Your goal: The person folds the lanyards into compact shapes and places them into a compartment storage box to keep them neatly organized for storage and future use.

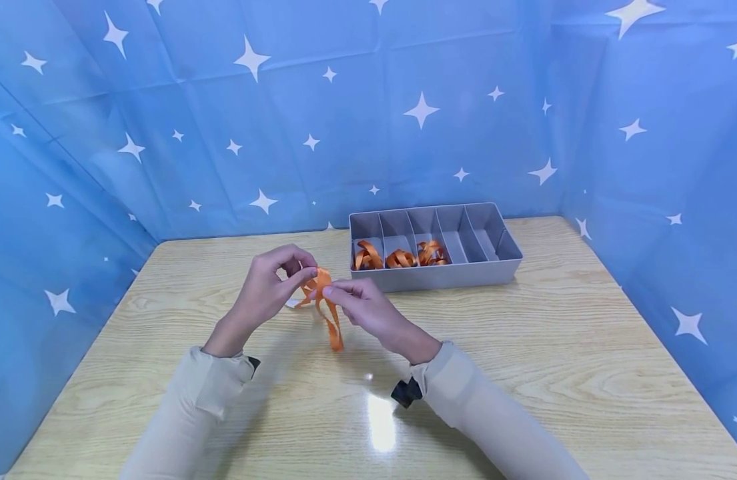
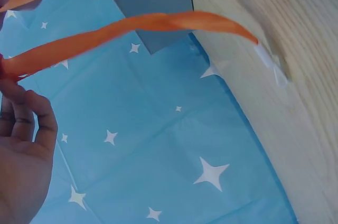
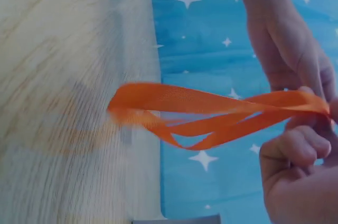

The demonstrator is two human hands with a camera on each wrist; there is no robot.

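Note:
Over the table, both hands hold one orange ribbon (image 1: 335,339). My left hand (image 1: 272,283) pinches it near the top between thumb and fingertips. Just to the right and slightly lower, my right hand (image 1: 371,308) grips the same ribbon between thumb and curled fingers. Loops of the ribbon (image 3: 179,97) hang down toward the wood in the right wrist view. One strand (image 2: 105,36) stretches away from the hands in the left wrist view, with a small white piece (image 2: 270,63) at its end.
Behind the right hand stands a grey divided box (image 1: 440,275). Its three left compartments hold bundled orange ribbons, including a left bundle (image 1: 368,256), a middle one (image 1: 400,259) and a right one (image 1: 431,253). A blue star-patterned curtain (image 1: 356,120) borders the wooden table (image 1: 584,347).

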